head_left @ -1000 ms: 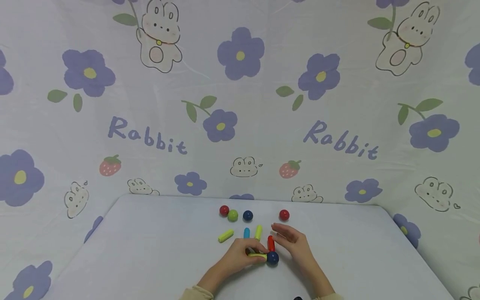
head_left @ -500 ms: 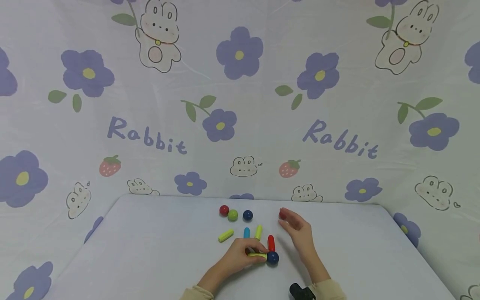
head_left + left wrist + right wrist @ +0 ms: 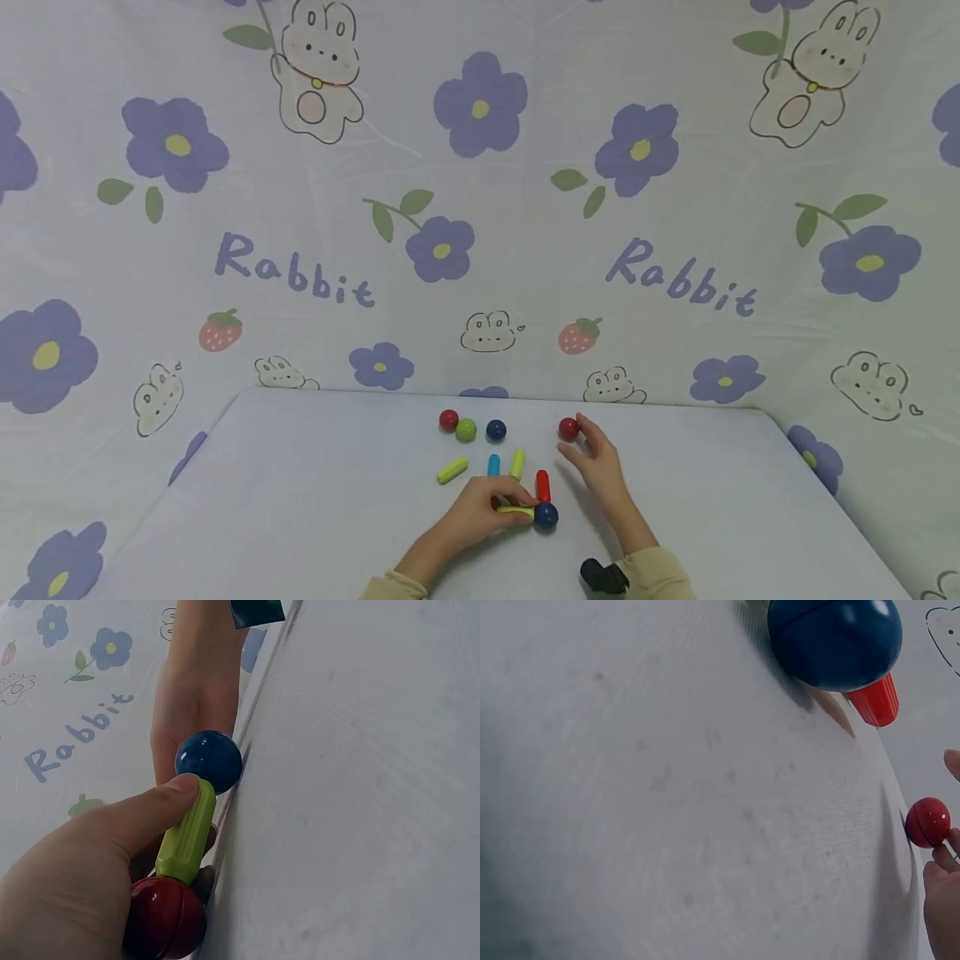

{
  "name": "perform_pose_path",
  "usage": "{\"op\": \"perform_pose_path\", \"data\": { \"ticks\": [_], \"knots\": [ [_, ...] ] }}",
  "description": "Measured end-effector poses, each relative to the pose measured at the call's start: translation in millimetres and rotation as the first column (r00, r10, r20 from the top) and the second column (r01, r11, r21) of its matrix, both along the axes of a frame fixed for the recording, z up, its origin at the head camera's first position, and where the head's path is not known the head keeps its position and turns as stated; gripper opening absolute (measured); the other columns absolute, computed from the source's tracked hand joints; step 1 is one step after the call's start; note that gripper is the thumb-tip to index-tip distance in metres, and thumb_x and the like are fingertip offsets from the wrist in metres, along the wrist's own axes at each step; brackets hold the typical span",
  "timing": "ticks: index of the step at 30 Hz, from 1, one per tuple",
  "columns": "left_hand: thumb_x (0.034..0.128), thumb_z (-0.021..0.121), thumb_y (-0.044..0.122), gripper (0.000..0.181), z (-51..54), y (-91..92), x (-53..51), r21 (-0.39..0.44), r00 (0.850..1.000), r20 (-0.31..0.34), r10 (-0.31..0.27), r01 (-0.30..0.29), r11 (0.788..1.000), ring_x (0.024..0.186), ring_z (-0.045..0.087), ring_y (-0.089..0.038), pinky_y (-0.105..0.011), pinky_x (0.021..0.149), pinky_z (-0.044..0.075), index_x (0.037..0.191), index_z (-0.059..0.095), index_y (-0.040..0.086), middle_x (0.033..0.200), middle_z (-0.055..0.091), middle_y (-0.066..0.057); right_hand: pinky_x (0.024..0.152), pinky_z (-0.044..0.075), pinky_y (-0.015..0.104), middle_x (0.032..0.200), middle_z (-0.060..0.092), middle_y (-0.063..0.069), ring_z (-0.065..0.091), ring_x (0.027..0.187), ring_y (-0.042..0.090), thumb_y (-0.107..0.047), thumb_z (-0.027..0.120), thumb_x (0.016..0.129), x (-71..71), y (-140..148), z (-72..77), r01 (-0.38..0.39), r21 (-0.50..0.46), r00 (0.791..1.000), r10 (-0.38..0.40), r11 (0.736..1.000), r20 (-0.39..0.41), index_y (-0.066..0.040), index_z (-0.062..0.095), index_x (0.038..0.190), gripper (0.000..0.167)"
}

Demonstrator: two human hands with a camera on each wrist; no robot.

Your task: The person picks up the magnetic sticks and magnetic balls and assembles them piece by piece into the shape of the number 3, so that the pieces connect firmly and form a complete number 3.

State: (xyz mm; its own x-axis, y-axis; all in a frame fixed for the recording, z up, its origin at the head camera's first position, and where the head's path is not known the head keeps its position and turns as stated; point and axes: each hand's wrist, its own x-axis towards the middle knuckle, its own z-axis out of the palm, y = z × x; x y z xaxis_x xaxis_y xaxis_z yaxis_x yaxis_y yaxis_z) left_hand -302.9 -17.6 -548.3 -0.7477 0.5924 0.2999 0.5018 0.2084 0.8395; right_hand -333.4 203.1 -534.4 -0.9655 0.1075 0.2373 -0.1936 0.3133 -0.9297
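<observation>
My left hand [image 3: 480, 507] pinches a yellow-green stick [image 3: 185, 836] between thumb and fingers. That stick has a dark blue ball [image 3: 210, 761] at one end and a red ball [image 3: 166, 919] at the other. Behind the blue ball a red stick [image 3: 543, 486] points away; in the head view its end meets the ball. My right hand [image 3: 603, 475] reaches to a lone red ball [image 3: 568, 429] on the table. Its fingers [image 3: 946, 859] touch or nearly touch that ball's side, while the thumb stands apart from it.
At the back lie a red ball [image 3: 448, 420], a green ball [image 3: 466, 430] and a dark blue ball [image 3: 496, 431]. Nearer are two yellow-green sticks, one angled [image 3: 452, 471], and a blue stick [image 3: 493, 465] partly behind my left hand. A patterned cloth [image 3: 525, 208] hangs behind the table.
My right hand has moved from beside the red stick up to the lone red ball, then shifted slightly so the ball shows again. The left hand holds still.
</observation>
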Motion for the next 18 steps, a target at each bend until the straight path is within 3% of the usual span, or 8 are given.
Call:
{"op": "perform_pose_path", "data": {
  "ticks": [12, 18],
  "knots": [
    [0.0753, 0.072, 0.022, 0.022, -2.6, 0.4, -0.9, 0.001, 1.0, 0.003, 0.023, -0.023, 1.0, 0.077, 0.057, -0.008, -0.024, 0.066, 0.048, 0.097, 0.069, 0.02, 0.088, 0.065, 0.008, 0.1, 0.025, 0.038, 0.135, 0.037, 0.016, 0.027, 0.127, 0.028, -0.011, 0.065, 0.082, -8.8, -2.2, 0.0, -0.013, 0.123, 1.0, 0.016, 0.992, -0.021, -0.002, 0.042, 0.131, 0.054],
    [0.0757, 0.071, 0.027, 0.022, -2.6, -0.5, -1.5, -0.017, 1.0, 0.017, 0.021, -0.021, 1.0, 0.078, 0.057, -0.006, -0.024, 0.067, 0.048, 0.097, 0.068, 0.024, 0.087, 0.064, 0.013, 0.095, 0.033, 0.035, 0.13, 0.044, 0.016, 0.036, 0.122, 0.028, -0.003, 0.065, 0.081, -7.9, -1.2, -2.4, -0.04, 0.053, 0.999, 0.042, 0.998, -0.035, 0.0, 0.048, 0.125, 0.047]
  ]
}}
